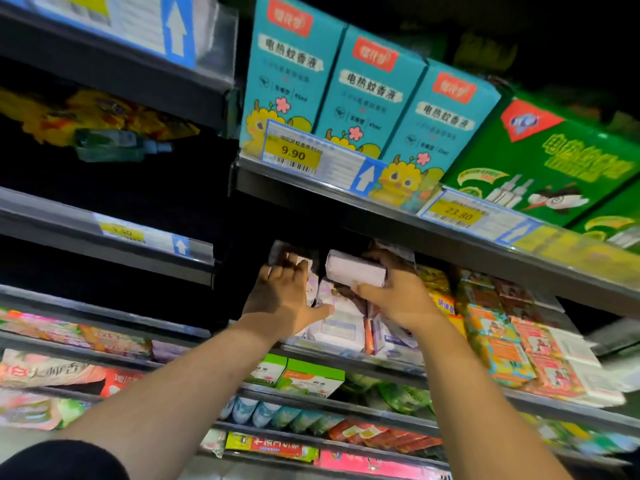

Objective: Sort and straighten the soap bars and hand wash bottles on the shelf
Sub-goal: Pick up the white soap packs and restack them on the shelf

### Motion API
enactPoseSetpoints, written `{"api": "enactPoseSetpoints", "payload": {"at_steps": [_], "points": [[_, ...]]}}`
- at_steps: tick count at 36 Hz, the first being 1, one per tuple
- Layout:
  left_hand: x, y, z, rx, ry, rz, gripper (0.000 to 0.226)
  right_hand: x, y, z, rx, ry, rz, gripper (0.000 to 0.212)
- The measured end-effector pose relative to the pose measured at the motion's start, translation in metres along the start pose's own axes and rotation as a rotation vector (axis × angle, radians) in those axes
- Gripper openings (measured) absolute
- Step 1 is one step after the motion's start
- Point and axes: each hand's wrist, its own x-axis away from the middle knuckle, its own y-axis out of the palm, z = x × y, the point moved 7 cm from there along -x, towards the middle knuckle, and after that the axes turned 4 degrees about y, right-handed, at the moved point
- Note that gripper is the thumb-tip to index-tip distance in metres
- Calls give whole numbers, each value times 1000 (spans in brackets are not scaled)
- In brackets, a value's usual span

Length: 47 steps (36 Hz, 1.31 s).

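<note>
Both my arms reach up into a shelf (346, 353) stocked with white and lilac wrapped soap bars (337, 322). My right hand (394, 292) grips one pale lilac soap bar (355, 271) by its end, held above the pile. My left hand (284, 296) rests with spread fingers against the leftmost soap packs (311, 285), its thumb under the stack. The back of the pile is dark and hidden. No hand wash bottle shows near my hands.
Teal boxes (367, 91) and green boxes (554, 161) stand on the shelf above, close over my hands. Orange and yellow packs (498, 344) crowd the right of the soap. A clear bottle (114, 145) lies on the upper left shelf. Lower shelves hold packets.
</note>
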Motion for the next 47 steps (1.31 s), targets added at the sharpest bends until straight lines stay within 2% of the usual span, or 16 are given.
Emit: {"api": "enactPoseSetpoints", "payload": {"at_steps": [3, 8, 12, 15, 18, 20, 23, 27, 29, 33, 35, 37, 40, 41, 43, 47], "points": [[3, 5, -1, 43, -46, -39, 100, 18, -2, 2, -178, 42, -31, 44], [6, 0, -3, 185, -42, 57, 81, 59, -13, -2, -364, 11, 31, 42], [14, -16, -8, 556, -53, 195, 66, 85, -16, -2, -570, 15, 29, 36], [32, -38, 4, 620, 216, 374, 73, 97, -13, 3, -653, 35, 49, 37], [62, -42, 23, 628, 412, 330, 97, 105, -10, 11, -757, 79, 66, 38], [82, -41, 37, 547, 539, 418, 96, 109, -8, 14, -787, 103, 61, 35], [100, -36, 53, 711, 652, 413, 82, 115, -2, 16, -807, 132, 28, 24], [101, -25, 55, 914, 521, 379, 82, 122, 3, 20, -843, 217, 9, 17], [101, -25, 56, 905, 517, 417, 63, 123, 5, 19, -817, 201, -34, 17], [99, -27, 57, 845, 507, 398, 52, 128, 10, 20, -802, 155, -145, 42], [98, -24, 55, 932, 440, 327, 51, 130, 13, 17, -793, 117, -228, 58], [100, -22, 52, 1120, 362, 279, 47, 130, 14, 15, -770, 102, -254, 64], [103, -27, 52, 1422, 281, 258, 46, 125, 11, 14, -691, 117, -165, 49], [103, -30, 53, 1464, 259, 260, 38, 124, 9, 12, -646, 111, -125, 42], [104, -36, 55, 1492, 229, 253, 25, 121, 8, 10, -642, 87, -75, 36], [107, -43, 53, 1386, 285, 272, 30, 117, 10, 7, -708, 86, -12, 38]]}}
